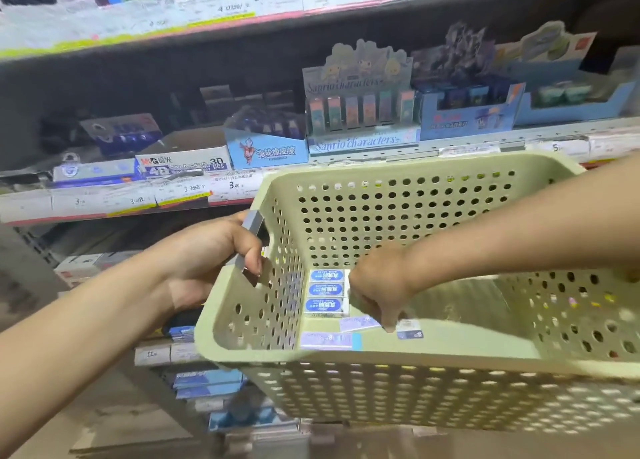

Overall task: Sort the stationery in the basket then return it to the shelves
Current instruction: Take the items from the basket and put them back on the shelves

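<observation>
My one head view looks forward and down, close over the basket (398,167), with the shelves (450,143) just behind it.

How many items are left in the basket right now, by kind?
Blue-labelled erasers lined up in a row: 3
Loose flat packets on the basket floor, near the right hand: 3
Total: 6

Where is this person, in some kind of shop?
Most likely a stationery aisle in a shop. Price tags line the shelf edges, branded display boxes of small items stand on the shelf, and the left hand holds a perforated basket containing small packets.
</observation>
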The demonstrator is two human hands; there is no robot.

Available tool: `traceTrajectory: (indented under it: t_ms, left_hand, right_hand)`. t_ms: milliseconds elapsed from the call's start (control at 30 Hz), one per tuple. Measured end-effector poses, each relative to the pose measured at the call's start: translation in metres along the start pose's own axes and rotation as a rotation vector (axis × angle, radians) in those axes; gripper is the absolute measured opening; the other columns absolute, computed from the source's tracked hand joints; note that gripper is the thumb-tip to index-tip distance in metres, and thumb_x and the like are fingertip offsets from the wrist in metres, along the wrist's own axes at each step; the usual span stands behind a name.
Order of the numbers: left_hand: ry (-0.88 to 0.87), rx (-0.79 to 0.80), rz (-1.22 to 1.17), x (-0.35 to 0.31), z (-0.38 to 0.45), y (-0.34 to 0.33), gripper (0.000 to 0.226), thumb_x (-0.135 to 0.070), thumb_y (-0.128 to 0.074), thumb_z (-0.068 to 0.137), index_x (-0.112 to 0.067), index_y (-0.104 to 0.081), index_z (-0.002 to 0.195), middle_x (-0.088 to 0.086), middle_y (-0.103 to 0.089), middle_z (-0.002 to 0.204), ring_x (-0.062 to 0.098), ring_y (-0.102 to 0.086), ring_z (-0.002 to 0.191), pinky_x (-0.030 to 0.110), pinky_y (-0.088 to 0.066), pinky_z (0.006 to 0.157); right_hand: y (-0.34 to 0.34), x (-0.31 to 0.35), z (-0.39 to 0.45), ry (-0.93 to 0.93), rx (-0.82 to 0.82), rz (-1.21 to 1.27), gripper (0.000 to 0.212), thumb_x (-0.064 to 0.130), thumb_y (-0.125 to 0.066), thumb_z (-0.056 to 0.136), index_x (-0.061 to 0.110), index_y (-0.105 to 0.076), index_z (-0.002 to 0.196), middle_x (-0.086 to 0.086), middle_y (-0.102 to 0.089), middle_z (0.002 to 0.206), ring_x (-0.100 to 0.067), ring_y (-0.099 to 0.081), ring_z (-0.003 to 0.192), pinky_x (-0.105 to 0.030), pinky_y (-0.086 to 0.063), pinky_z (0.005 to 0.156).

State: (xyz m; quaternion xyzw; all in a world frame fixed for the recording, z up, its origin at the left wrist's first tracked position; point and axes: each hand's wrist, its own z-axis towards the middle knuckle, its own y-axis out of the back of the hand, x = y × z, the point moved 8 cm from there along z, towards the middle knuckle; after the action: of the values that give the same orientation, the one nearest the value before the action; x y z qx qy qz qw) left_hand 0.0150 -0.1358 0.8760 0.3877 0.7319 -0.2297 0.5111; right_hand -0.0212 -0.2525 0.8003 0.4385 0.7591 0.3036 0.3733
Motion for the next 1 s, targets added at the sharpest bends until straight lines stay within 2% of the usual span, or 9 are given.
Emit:
traceTrajectory:
  t_ms: [100,233,333,433,533,633,733,867,1000]
  left_hand:
    - [-0.003,0.002,-0.011,0.004,0.001,0.001,0.042,0.011,-0.042,0.048,-0.013,-0.059,0.078,0.014,-0.053,0.058,0.024,-0.052,0.045,0.031,-0.051,0.049]
    - [0.0,-0.008,-0.024,0.007,0.006,0.003,0.048,0.009,-0.039,0.041,-0.015,-0.061,0.077,0.015,-0.055,0.061,0.025,-0.054,0.045,0.031,-0.052,0.049]
    - [0.023,-0.011,-0.019,0.008,0.01,0.004,0.051,0.01,-0.04,0.045,-0.017,-0.06,0.083,0.016,-0.055,0.071,0.026,-0.054,0.051,0.032,-0.051,0.053]
    - [0.03,-0.02,-0.025,0.007,0.015,0.005,0.051,0.009,-0.04,0.043,-0.018,-0.062,0.081,0.017,-0.056,0.069,0.026,-0.054,0.049,0.031,-0.051,0.054]
    - [0.032,-0.045,-0.038,0.006,0.02,0.009,0.059,0.008,-0.04,0.041,-0.018,-0.06,0.09,0.018,-0.055,0.071,0.027,-0.054,0.052,0.033,-0.05,0.057]
    - [0.042,-0.056,-0.047,0.005,0.023,0.014,0.066,0.008,-0.04,0.041,-0.02,-0.059,0.098,0.02,-0.055,0.079,0.029,-0.054,0.058,0.035,-0.05,0.06]
    - [0.042,-0.065,-0.07,0.004,0.026,0.019,0.068,0.008,-0.04,0.042,-0.02,-0.058,0.101,0.018,-0.056,0.073,0.029,-0.054,0.059,0.036,-0.05,0.062]
    - [0.026,-0.068,-0.08,0.003,0.03,0.023,0.069,0.008,-0.04,0.042,-0.019,-0.058,0.102,0.019,-0.055,0.076,0.029,-0.052,0.06,0.034,-0.052,0.058]
    - [0.029,-0.073,-0.089,0.003,0.033,0.024,0.066,0.009,-0.039,0.042,-0.018,-0.057,0.1,0.019,-0.055,0.074,0.029,-0.052,0.059,0.034,-0.052,0.057]
  right_hand:
    - [-0.002,0.005,0.001,0.001,-0.03,-0.018,0.021,0.032,-0.067,0.079,0.022,-0.068,0.097,0.007,-0.055,0.076,-0.015,-0.052,0.078,-0.018,-0.035,0.051]
    - [-0.003,-0.003,0.001,-0.028,0.0,0.002,0.022,0.037,-0.068,0.076,0.019,-0.07,0.09,0.006,-0.059,0.074,-0.016,-0.056,0.071,-0.019,-0.032,0.046]
    - [0.003,-0.021,-0.003,-0.047,0.044,0.169,0.018,0.03,-0.075,0.071,0.016,-0.065,0.066,0.002,-0.065,0.065,-0.017,-0.062,0.066,-0.021,-0.045,0.056]
    - [0.017,-0.041,-0.014,-0.051,0.022,0.332,0.014,0.018,-0.078,0.07,0.009,-0.069,0.076,0.0,-0.063,0.06,-0.018,-0.062,0.061,-0.026,-0.051,0.062]
    - [0.034,-0.061,-0.027,-0.016,-0.053,0.562,0.014,0.005,-0.074,0.074,0.012,-0.062,0.073,-0.003,-0.062,0.063,-0.015,-0.061,0.054,-0.028,-0.054,0.059]
    - [0.055,-0.083,-0.045,0.037,-0.198,0.826,0.013,-0.001,-0.063,0.084,0.011,-0.06,0.08,0.001,-0.062,0.063,-0.005,-0.061,0.05,-0.016,-0.05,0.051]
    - [0.079,-0.106,-0.061,0.1,-0.375,1.053,0.01,0.0,-0.054,0.091,0.008,-0.061,0.091,0.003,-0.062,0.07,-0.002,-0.062,0.059,-0.017,-0.055,0.062]
    - [0.106,-0.136,-0.073,0.092,-0.62,1.177,0.013,0.001,-0.051,0.093,0.003,-0.059,0.103,-0.004,-0.059,0.082,-0.01,-0.061,0.066,-0.019,-0.055,0.07]
    - [0.127,-0.163,-0.079,0.01,-0.915,1.183,0.021,-0.001,-0.057,0.09,0.002,-0.057,0.11,-0.004,-0.058,0.079,-0.005,-0.061,0.055,-0.014,-0.053,0.056]
